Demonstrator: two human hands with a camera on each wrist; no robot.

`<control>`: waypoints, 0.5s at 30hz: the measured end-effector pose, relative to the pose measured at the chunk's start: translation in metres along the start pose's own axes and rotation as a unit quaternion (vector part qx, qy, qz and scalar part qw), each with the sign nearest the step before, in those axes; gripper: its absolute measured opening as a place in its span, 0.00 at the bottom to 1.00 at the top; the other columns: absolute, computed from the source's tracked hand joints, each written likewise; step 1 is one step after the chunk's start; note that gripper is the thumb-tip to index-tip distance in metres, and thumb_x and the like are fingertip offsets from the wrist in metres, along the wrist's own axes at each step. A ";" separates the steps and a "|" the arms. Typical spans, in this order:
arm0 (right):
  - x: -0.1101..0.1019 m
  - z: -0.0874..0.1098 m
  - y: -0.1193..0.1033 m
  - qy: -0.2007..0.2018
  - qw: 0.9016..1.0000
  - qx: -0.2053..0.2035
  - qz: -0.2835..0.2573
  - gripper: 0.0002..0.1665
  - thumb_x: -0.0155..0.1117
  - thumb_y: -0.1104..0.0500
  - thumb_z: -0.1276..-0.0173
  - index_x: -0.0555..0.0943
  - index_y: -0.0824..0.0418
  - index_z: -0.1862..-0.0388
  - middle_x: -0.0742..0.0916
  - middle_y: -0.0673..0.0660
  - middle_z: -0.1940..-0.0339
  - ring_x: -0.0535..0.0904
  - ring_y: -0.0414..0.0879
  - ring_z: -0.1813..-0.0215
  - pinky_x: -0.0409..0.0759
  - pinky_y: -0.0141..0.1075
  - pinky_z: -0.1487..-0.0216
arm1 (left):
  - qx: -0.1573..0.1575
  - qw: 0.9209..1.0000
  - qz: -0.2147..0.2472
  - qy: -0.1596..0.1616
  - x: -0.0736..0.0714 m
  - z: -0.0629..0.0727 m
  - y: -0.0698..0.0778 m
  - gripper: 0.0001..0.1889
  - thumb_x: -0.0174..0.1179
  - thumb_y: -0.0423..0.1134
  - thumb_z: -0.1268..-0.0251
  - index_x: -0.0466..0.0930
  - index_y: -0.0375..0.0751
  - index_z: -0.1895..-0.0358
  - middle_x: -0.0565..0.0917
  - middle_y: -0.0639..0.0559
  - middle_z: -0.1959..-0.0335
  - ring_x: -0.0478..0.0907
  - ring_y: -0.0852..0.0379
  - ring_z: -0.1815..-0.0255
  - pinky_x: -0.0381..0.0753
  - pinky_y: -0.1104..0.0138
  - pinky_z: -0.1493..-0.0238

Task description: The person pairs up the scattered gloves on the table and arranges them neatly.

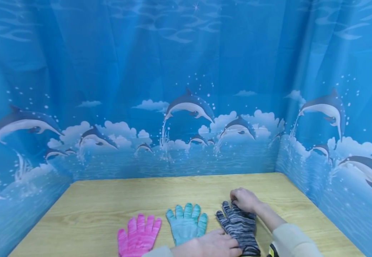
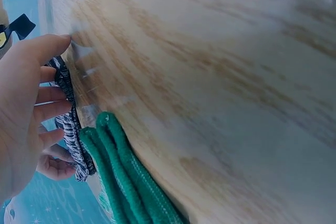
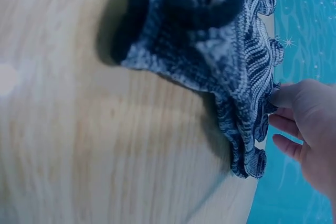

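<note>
A black-and-grey striped knit glove [image 1: 242, 230] lies on the table with its fingers toward the far edge. My right hand [image 1: 244, 200] is at its fingertips; in the right wrist view the thumb and fingers pinch one fingertip of the glove [image 3: 257, 72]. Down by the cuff, my left hand [image 1: 216, 244] lies over the glove's left side, its fingers fairly straight and touching the knit in the left wrist view. Left of it is a teal glove [image 1: 186, 223], its cuff partly hidden behind my left forearm. A pink glove [image 1: 139, 233] lies farther left, fingers spread.
The gloves lie in a row on a light wood-grain table [image 1: 108, 200] with rounded far corners. A blue curtain [image 1: 173, 71] printed with dolphins surrounds its back and sides. A black band with a yellow patch [image 1: 272, 250] is at my right sleeve.
</note>
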State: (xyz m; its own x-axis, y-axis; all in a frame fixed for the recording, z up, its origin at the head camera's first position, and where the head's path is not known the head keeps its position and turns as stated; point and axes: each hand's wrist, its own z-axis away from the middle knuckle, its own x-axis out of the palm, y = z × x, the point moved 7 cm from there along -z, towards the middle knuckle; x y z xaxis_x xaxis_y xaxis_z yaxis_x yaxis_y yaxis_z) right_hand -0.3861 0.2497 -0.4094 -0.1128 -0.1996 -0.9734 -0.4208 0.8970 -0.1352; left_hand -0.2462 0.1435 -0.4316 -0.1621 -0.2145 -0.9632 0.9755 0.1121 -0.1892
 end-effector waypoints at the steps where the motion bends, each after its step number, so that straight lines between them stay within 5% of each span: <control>1: 0.000 0.000 0.000 0.002 1.000 -0.004 0.005 0.07 0.63 0.69 0.46 0.79 0.59 0.71 0.81 0.50 0.74 0.76 0.49 0.67 0.75 0.44 0.65 | -0.001 1.000 -0.001 0.000 0.000 0.000 0.000 0.20 0.44 0.54 0.30 0.67 0.58 0.38 0.70 0.69 0.46 0.65 0.75 0.46 0.62 0.79 0.49; 9: 0.006 0.001 -0.003 0.017 0.997 -0.035 0.059 0.07 0.63 0.69 0.46 0.79 0.62 0.66 0.82 0.55 0.69 0.77 0.53 0.62 0.75 0.46 0.61 | -0.002 0.999 -0.031 0.012 -0.002 -0.001 0.002 0.19 0.44 0.54 0.30 0.68 0.59 0.39 0.70 0.69 0.47 0.65 0.75 0.47 0.63 0.79 0.51; 15: -0.002 0.003 -0.008 0.062 0.991 -0.070 0.100 0.10 0.68 0.67 0.49 0.76 0.58 0.72 0.76 0.51 0.72 0.72 0.49 0.66 0.72 0.42 0.66 | -0.002 1.000 -0.022 0.005 -0.002 0.001 0.001 0.19 0.44 0.54 0.30 0.68 0.58 0.39 0.70 0.69 0.47 0.65 0.75 0.47 0.63 0.79 0.50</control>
State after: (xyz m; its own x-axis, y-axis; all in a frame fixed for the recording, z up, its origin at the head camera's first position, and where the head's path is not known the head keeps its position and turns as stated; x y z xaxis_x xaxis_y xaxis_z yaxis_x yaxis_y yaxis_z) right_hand -0.3801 0.2436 -0.4067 -0.3123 -0.0777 -0.9468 -0.4990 0.8615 0.0939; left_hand -0.2442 0.1433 -0.4294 -0.2056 -0.2088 -0.9561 0.9668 0.1078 -0.2315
